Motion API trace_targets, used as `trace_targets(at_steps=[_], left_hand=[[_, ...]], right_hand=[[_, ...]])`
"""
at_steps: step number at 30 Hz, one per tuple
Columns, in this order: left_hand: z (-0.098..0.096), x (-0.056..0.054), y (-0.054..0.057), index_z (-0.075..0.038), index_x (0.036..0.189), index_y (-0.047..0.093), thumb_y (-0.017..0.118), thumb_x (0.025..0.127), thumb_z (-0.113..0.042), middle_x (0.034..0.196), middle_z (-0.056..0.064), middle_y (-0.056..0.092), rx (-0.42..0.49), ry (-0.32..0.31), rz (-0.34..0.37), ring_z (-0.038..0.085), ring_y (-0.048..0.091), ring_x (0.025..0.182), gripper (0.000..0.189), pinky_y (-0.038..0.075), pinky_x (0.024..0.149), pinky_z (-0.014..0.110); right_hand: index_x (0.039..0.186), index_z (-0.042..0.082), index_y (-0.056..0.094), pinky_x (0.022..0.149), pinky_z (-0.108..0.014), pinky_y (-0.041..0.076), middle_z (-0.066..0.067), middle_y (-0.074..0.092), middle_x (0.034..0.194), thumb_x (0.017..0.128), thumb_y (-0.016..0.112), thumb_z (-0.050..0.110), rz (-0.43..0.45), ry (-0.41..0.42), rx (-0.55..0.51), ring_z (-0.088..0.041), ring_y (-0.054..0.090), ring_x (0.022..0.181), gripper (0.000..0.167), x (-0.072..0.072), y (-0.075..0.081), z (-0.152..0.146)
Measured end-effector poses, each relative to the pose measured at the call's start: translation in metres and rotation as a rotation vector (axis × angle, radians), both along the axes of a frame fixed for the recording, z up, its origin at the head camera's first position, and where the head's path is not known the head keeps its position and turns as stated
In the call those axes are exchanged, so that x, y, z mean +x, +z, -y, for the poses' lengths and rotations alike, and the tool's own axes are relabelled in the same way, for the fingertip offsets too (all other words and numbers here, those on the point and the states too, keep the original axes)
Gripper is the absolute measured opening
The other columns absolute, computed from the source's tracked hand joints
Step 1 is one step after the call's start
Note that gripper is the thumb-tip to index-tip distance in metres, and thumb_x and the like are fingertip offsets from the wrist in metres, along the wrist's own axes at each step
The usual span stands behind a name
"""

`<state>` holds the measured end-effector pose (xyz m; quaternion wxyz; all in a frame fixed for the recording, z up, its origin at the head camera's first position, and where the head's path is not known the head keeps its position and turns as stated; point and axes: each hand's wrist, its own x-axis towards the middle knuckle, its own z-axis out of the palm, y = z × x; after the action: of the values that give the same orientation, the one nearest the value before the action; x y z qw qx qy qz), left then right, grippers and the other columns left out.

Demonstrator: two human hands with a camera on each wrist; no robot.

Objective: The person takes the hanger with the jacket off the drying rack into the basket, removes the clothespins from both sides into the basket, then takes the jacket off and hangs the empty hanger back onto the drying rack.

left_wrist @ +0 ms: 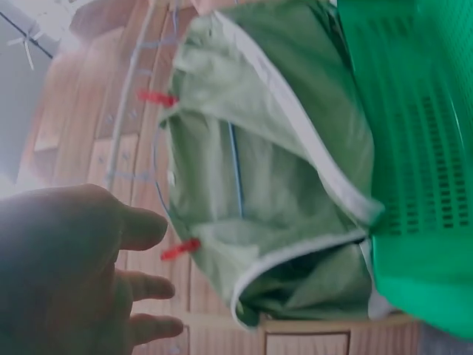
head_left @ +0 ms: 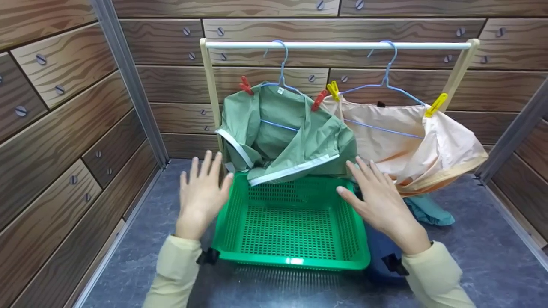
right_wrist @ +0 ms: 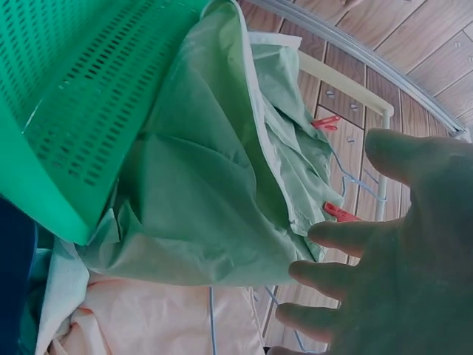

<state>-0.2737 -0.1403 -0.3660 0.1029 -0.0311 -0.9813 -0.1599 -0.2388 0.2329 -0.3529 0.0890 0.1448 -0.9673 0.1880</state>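
Observation:
My left hand [head_left: 201,196] is spread, palm down, beside the left rim of a green plastic basket [head_left: 295,262], holding nothing. My right hand [head_left: 381,201] hovers at the basket's right edge with its fingers extended, also holding nothing. Behind the basket, a green garment with white trim [head_left: 282,124] hangs from a blue hanger [head_left: 282,68], fixed by two red clothespins [head_left: 245,85]. To its right, a pale pink garment [head_left: 381,141] hangs on another blue hanger [head_left: 387,77] with two yellow clothespins [head_left: 436,105]. In the left wrist view, the fingers [left_wrist: 151,287] are apart from the green garment.
A white rod [head_left: 334,45] on wooden posts carries both hangers. Teal fabric [head_left: 430,210] lies under the pink garment. A dark blue object [head_left: 383,252] stands right of the basket, partly hidden by the right arm. Wood-patterned walls enclose the grey tabletop [head_left: 124,256].

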Motion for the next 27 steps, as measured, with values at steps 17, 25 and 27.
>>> trace_targets(at_steps=[17,25,27], left_hand=[[0.038,-0.066,-0.017,-0.014,0.153,0.036,0.058,0.100,-0.035,0.156,0.011,0.033,0.181,-0.045,-0.220,0.037,0.029,0.142,0.061,0.020,0.109,0.063],[0.057,-0.094,-0.026,-0.014,0.150,0.042,0.060,0.099,-0.028,0.153,0.013,0.038,0.429,-0.107,-0.199,0.036,0.038,0.136,0.055,0.033,0.106,0.053],[0.062,-0.101,-0.030,-0.013,0.149,0.042,0.060,0.100,-0.027,0.153,0.014,0.038,0.471,-0.115,-0.181,0.035,0.037,0.137,0.054,0.032,0.107,0.052]], right_hand=[[0.148,0.007,0.043,0.106,-0.058,0.030,-0.014,0.039,0.152,0.096,0.064,0.039,-0.334,0.090,-0.226,-0.037,0.035,0.138,0.065,-0.044,0.011,-0.010],[0.140,0.011,0.055,0.107,-0.049,0.033,-0.009,0.053,0.142,0.093,0.070,0.026,-0.410,0.100,-0.347,-0.031,0.045,0.132,0.051,-0.073,0.029,-0.019],[0.137,0.009,0.058,0.106,-0.049,0.034,-0.010,0.055,0.139,0.093,0.071,0.024,-0.423,0.098,-0.331,-0.031,0.047,0.130,0.048,-0.081,0.035,-0.021]])
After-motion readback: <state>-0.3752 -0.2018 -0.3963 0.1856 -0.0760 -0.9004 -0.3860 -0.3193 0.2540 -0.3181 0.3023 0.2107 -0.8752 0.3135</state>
